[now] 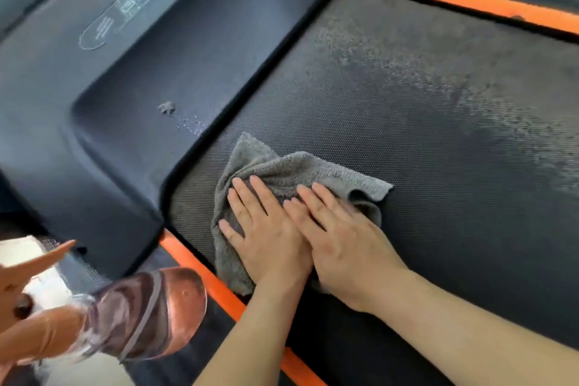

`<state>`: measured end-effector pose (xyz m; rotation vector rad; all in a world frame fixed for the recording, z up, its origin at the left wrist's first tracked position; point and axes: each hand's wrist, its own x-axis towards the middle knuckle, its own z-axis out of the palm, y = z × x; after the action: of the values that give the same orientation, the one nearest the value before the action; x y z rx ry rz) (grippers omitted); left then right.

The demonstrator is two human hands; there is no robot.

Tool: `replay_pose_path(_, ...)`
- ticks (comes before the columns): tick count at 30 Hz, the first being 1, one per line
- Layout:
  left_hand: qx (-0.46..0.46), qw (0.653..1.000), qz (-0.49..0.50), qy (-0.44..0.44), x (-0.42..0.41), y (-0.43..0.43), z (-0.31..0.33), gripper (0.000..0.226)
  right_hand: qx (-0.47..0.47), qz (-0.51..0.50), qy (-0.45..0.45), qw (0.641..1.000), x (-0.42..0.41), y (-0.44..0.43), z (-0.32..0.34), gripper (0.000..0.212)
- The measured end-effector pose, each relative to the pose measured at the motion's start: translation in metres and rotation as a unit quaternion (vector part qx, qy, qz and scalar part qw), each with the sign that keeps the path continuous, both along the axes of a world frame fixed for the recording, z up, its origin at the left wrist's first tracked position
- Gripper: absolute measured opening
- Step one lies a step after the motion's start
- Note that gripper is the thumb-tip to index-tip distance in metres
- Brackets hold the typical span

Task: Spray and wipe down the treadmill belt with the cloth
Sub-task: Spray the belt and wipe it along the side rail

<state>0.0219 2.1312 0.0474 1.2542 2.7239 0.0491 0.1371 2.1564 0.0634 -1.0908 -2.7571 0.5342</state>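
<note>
Both hands lie flat with fingers straight, side by side and touching: the left hand [266, 238] and right hand [344, 247] press the grey terry cloth [282, 166] onto the treadmill belt [438, 135]. Beyond the fingertips sits the black motor cover [125, 103]. Left of the wrists runs an orange side rail [200, 263] — past it, a blurred amber spray bottle [125, 313].

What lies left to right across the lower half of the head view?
Bottle → left hand → right hand. The cloth lies under both hands, so it is left out.
</note>
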Motion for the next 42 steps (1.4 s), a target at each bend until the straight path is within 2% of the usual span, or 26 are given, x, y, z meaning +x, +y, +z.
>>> replay_pose_path(2,-0.013,0.999,-0.029,-0.014,-0.001,0.019,0.005,0.077,-0.003,0.005,-0.015,1.0,0.006,0.018,-0.003,0.064)
replay_pose_path(6,0.002,0.991,-0.134,-0.029,0.01,0.112,0.012,0.067,-0.003,-0.078,-0.058,0.995,0.022,0.084,0.001,0.071)
replay_pose_path(10,0.02,0.961,-0.275,-0.036,0.031,0.21,0.006,0.066,0.023,-0.145,-0.079,0.986,0.056,0.161,0.0,0.067)
replay_pose_path(13,0.023,0.939,-0.343,-0.026,0.036,0.266,0.007,0.064,0.018,-0.182,-0.088,0.979,0.066,0.205,-0.001,0.062)
replay_pose_path(18,0.013,0.912,-0.409,-0.006,0.031,0.342,0.01,0.064,0.019,-0.242,-0.085,0.966,0.056,0.268,-0.007,0.064)
replay_pose_path(22,0.034,0.921,-0.389,-0.002,0.026,0.373,0.009,0.063,0.031,-0.237,-0.082,0.967,0.049,0.305,-0.007,0.065)
replay_pose_path(27,0.067,0.935,-0.347,0.026,0.026,0.369,0.0,0.066,0.039,-0.25,-0.079,0.964,0.043,0.306,-0.01,0.064)
replay_pose_path(31,0.037,0.951,-0.307,-0.017,0.032,0.353,0.004,0.071,0.003,-0.285,-0.081,0.955,0.037,0.281,-0.007,0.063)
replay_pose_path(38,0.028,0.935,-0.353,-0.025,0.067,0.294,0.009,0.07,-0.007,-0.305,-0.106,0.946,0.07,0.216,-0.007,0.064)
replay_pose_path(42,0.035,0.903,-0.426,-0.042,0.145,0.229,0.005,0.067,-0.011,-0.31,-0.156,0.938,0.155,0.141,-0.004,0.067)
